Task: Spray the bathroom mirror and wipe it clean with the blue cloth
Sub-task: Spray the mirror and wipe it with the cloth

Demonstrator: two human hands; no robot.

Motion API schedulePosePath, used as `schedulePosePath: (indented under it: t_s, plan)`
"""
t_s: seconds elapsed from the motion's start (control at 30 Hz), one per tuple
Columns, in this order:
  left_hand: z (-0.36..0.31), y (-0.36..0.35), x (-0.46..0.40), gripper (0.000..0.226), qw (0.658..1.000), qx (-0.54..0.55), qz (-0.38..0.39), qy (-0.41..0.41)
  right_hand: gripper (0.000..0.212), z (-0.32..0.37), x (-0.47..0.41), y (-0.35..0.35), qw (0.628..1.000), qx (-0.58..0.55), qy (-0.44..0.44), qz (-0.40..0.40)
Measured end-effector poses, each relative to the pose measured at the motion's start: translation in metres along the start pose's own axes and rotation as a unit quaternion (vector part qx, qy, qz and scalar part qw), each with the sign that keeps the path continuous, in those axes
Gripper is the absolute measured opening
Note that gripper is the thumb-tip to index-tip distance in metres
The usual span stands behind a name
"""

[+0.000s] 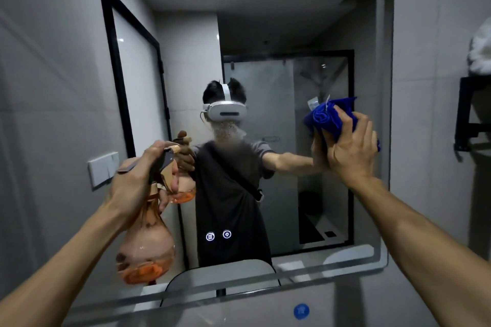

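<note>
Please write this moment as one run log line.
left hand: squeezes spray bottle | right hand: presses blue cloth on mirror | droplets mid-glass

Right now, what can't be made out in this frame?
- Spray bottle: motion-blurred in head view; nozzle and trigger largely covered by the left hand.
- Blue cloth: partly covered by the right hand.
- Mirror: top cut off by the frame edge.
- White item: cropped at right edge.
</note>
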State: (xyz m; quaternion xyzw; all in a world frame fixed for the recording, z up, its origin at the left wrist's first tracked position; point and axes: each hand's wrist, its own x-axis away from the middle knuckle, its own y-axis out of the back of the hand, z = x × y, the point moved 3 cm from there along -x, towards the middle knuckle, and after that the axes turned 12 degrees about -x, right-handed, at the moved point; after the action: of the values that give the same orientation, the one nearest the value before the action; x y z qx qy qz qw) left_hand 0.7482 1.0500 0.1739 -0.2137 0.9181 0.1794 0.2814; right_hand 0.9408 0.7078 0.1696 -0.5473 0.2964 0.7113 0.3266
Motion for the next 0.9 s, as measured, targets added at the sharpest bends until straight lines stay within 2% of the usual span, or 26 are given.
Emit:
schedulePosePath:
  t_s: [0.27,0.33,0.5,0.57,0.63,0.7,0.77,0.83,0.9]
  plan:
    - [-0.004,0.026,-0.02,0.048,0.998,0.058,0.002,-0.016,0.052,0.035,-0.013,-0.006,0.993,-0.055,-0.097,-0.043]
    - [-0.003,0.031,-0.027,0.049,0.998,0.062,0.0,-0.013,0.053,0.059,-0.032,-0.011,0.993,-0.067,-0.087,-0.051]
    - [0.009,0.034,-0.038,0.042,0.992,0.124,-0.005,-0.005,0.056,0.141,-0.061,-0.041,0.997,-0.071,0.014,-0.04]
    - [0.015,0.034,-0.041,0.041,0.987,0.162,-0.009,0.008,0.062,0.168,-0.043,-0.053,0.992,-0.07,0.107,-0.013]
    - [0.02,0.033,-0.041,0.042,0.981,0.195,-0.01,0.014,0.064,0.177,-0.007,-0.059,0.971,-0.073,0.226,0.028]
    - [0.023,0.033,-0.043,0.043,0.981,0.195,-0.013,0.01,0.063,0.166,0.032,-0.06,0.939,-0.067,0.331,0.073]
    - [0.024,0.033,-0.045,0.043,0.985,0.172,-0.019,0.015,0.058,0.138,0.059,-0.057,0.916,-0.065,0.384,0.097]
    - [0.022,0.034,-0.045,0.042,0.985,0.171,-0.022,0.022,0.055,0.104,0.065,-0.049,0.915,-0.058,0.389,0.095]
    - [0.024,0.035,-0.047,0.041,0.985,0.169,-0.022,0.028,0.058,0.072,0.048,-0.038,0.929,-0.038,0.362,0.071]
